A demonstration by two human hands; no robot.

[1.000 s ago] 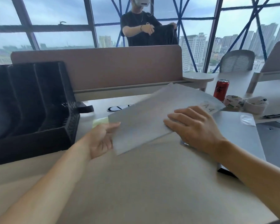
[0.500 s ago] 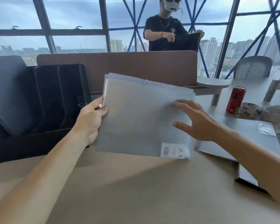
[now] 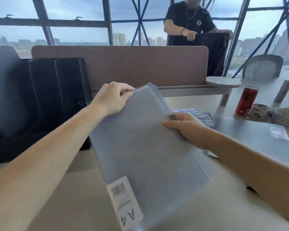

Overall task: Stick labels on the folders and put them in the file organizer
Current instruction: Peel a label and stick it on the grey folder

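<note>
Desk [image 3: 70,194] fills the lower view, with a brown divider panel [image 3: 123,67] along its far edge. The black file organizer [image 3: 60,100] stands on the desk at left, upright slots facing us. A grey-blue sheet [image 3: 3,89] at its far left may be something already slotted, but it's too blurred to confirm. We hold the grey translucent folder [image 3: 140,150] centre frame, raised and tilted, top end up near the divider and bottom end near us. It is just right of the organizer and not in any slot. We can't tell whether its lower edge touches the desk. A second folder [image 3: 253,139] lies flat on the desk at right, partly under our right forearm. Our left hand [image 3: 113,99] pinches the held folder's top corner between thumb and curled fingers. Our right hand [image 3: 185,127] grips its right edge about a third of the way down, fingers wrapped round it. The label sheet [image 3: 197,114], white labels with blue borders, lies flat just behind the right hand. A red can [image 3: 247,100] stands far right, tape rolls [image 3: 260,110] just beside it. A barcode sticker [image 3: 125,202] marked "A4" sits at the folder's near left corner.
</note>
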